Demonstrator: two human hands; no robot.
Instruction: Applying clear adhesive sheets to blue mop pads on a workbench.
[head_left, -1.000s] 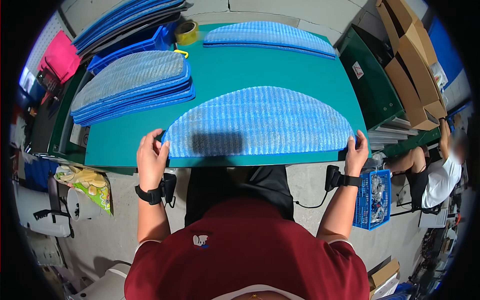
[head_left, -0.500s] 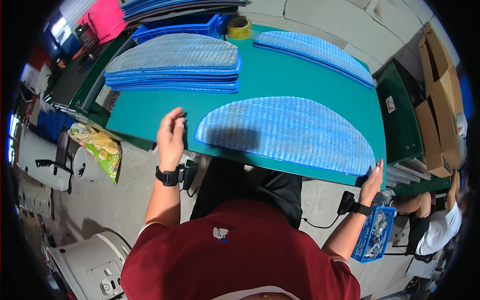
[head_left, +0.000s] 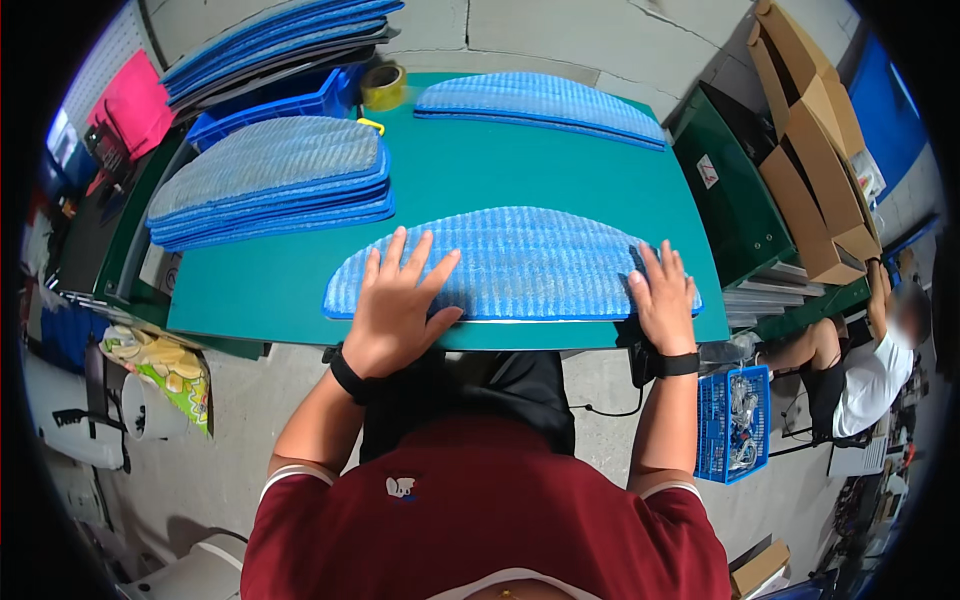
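Both hands have shifted since half a second ago: left hand (head_left: 398, 312) has come in from beyond the pad's left end, right hand (head_left: 665, 302) has left the near right corner, and the two are now over the striped pad (head_left: 530, 262). Left hand palm down, fingers fanned wide, thumb pointing right, across the pad's left part. Right hand palm down near the right end, fingers a little apart, thumb out to the left, dark shadow beside it. Neither pinches anything; whether my palms press on the cloth or hover just above it, I cannot tell.

Pad: blue and pale grey, half-moon outline, lying flat on the green tabletop (head_left: 470, 180), straight side toward me and close to the near edge, curve facing away. Thin white line visible under its straight side, between my hands.

Left of it, well clear, a thick stack of similar pads (head_left: 265, 170), greyer on top, blue edges showing. Far side: a lower pile of blue pads (head_left: 540, 103). Yellow tape roll (head_left: 384, 88) at the far left, near a blue bin (head_left: 315, 103) with more pads leaning above. Black strap on each wrist. Right of the tabletop: a green cabinet (head_left: 735, 175), open cardboard boxes (head_left: 825, 180), a blue basket (head_left: 713, 430) on the floor.
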